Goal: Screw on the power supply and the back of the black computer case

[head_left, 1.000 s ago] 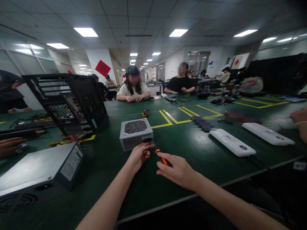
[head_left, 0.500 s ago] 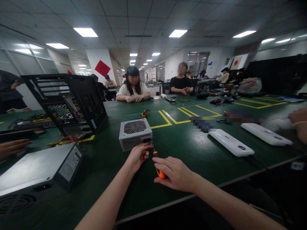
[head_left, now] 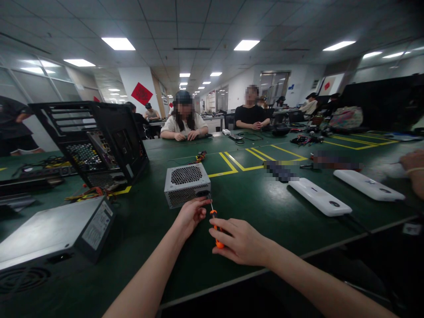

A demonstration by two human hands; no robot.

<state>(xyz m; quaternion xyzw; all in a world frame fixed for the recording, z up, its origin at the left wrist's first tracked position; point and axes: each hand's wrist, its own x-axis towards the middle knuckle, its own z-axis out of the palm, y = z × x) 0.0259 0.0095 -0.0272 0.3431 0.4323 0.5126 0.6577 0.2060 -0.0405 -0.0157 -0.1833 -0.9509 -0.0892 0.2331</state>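
Note:
A grey computer power supply (head_left: 182, 194) with a honeycomb vent on top sits on the green table in front of me. My right hand (head_left: 240, 240) is closed round the orange and black handle of a screwdriver (head_left: 213, 214). The thin shaft points up and away, its tip at the front right corner of the power supply. My left hand (head_left: 192, 217) is at that same corner, its index finger reaching to the shaft near the tip and the other fingers curled. Whatever these fingers pinch is hidden.
A larger power supply (head_left: 56, 234) lies at the left, with a black computer case (head_left: 99, 145) behind it. Two white power banks (head_left: 318, 196) lie at the right, beside another person's hand (head_left: 414, 170). Two people (head_left: 183, 119) sit across the table.
The screwdriver's handle has turned within my right hand, whose fingers have shifted on it. My left hand stays in place. Another person's hand at the left edge has gone out of view.

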